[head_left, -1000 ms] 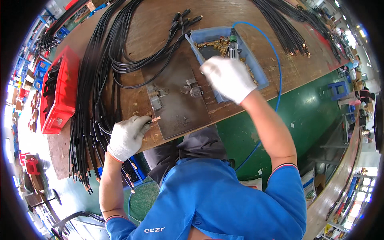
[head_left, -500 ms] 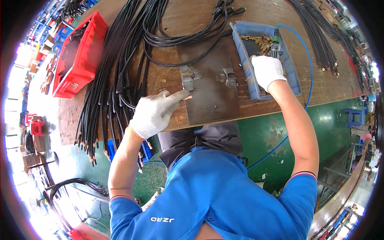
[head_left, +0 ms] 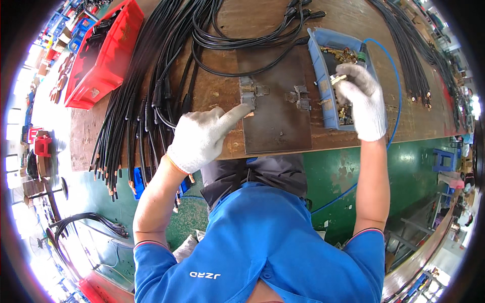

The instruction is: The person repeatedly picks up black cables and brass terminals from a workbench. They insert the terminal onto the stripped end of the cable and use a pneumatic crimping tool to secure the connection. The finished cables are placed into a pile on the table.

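Observation:
My left hand [head_left: 201, 135], in a white knit glove, is closed around a black cable, mostly hidden in the palm. The cable's bare copper end [head_left: 249, 115] pokes out beyond the stretched index finger, beside a metal clamp block [head_left: 248, 96] on the steel plate [head_left: 275, 132]. Over the blue bin [head_left: 317, 68] at the right, my gloved right hand [head_left: 365, 98] pinches a small brass fitting [head_left: 338, 79] between thumb and fingers. Several brass pieces [head_left: 345, 115] lie in that bin. An air tool [head_left: 362, 53] with a green part rests in it, partly behind the right hand.
Black cables [head_left: 151, 76] with copper ends hang over the table's left front edge. Looped cables [head_left: 242, 40] lie behind the plate. A red bin [head_left: 108, 60] with black parts stands far left. More cables [head_left: 404, 55] lie far right. A blue hose [head_left: 399, 96] runs off the table edge.
My right hand has let go of the air tool, moved slightly right, and now pinches a brass fitting. The left hand keeps its hold on the cable. The whole view has shifted slightly.

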A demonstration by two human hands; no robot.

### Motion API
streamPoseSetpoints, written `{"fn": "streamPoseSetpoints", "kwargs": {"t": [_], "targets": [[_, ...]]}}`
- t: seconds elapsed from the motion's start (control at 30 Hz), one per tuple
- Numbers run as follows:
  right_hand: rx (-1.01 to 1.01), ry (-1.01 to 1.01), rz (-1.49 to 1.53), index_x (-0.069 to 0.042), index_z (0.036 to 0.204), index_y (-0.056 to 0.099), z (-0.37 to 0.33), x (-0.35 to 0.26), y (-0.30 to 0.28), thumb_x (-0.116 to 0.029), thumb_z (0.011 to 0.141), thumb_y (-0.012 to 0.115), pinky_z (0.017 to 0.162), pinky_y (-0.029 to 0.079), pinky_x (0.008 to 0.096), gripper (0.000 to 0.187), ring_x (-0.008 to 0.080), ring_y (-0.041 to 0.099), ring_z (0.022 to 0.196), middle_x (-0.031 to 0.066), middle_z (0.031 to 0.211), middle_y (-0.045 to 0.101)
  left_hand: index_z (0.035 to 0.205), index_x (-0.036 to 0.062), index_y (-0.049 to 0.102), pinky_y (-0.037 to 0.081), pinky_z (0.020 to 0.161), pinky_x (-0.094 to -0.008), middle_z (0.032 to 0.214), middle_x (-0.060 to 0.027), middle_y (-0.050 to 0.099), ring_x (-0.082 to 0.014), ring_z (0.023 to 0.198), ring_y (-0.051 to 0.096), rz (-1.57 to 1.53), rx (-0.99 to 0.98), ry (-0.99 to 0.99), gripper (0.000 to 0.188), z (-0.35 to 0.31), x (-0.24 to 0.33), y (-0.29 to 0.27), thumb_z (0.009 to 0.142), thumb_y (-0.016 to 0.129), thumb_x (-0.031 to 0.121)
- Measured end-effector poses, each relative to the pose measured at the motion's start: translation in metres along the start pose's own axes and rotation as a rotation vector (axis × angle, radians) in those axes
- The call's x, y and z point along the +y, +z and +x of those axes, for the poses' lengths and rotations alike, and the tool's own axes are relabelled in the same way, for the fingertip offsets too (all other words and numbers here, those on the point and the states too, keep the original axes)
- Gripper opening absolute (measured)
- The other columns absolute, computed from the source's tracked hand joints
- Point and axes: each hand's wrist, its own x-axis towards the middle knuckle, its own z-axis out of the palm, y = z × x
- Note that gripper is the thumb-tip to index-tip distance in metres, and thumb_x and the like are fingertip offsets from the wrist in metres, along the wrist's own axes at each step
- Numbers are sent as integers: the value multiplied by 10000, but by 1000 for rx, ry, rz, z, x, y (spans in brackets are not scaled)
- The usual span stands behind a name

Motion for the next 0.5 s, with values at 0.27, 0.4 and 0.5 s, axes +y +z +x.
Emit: {"fn": "streamPoseSetpoints", "kwargs": {"t": [0.27, 0.4, 0.5], "targets": [[-291, 244, 959, 17, 1201, 721, -37, 48, 88, -39, 1016, 692, 796, 673, 398, 196, 246, 786, 924, 157, 1080, 787, 1424, 136, 675, 548, 627, -421, 782, -93, 632, -319, 671, 663, -12, 36, 4, 696, 2, 2, -2, 751, 611, -30], [-301, 323, 1128, 0, 1250, 721, -42, 67, 111, -24, 1040, 655, 828, 674, 412, 222, 263, 796, 960, 166, 1128, 789, 1426, 132, 673, 558, 659, -426, 804, -106, 653, -330, 706, 674, -62, 39, -15, 723, 5, 4, -6, 728, 596, -38], [-333, 344, 1175, -2, 1251, 720, -43, 68, 121, -17, 1054, 623, 862, 675, 425, 220, 292, 798, 1000, 187, 1152, 785, 1437, 132, 669, 558, 664, -428, 817, -114, 660, -331, 709, 674, -76, 46, -29, 730, 4, 5, -8, 732, 597, -45]]}}
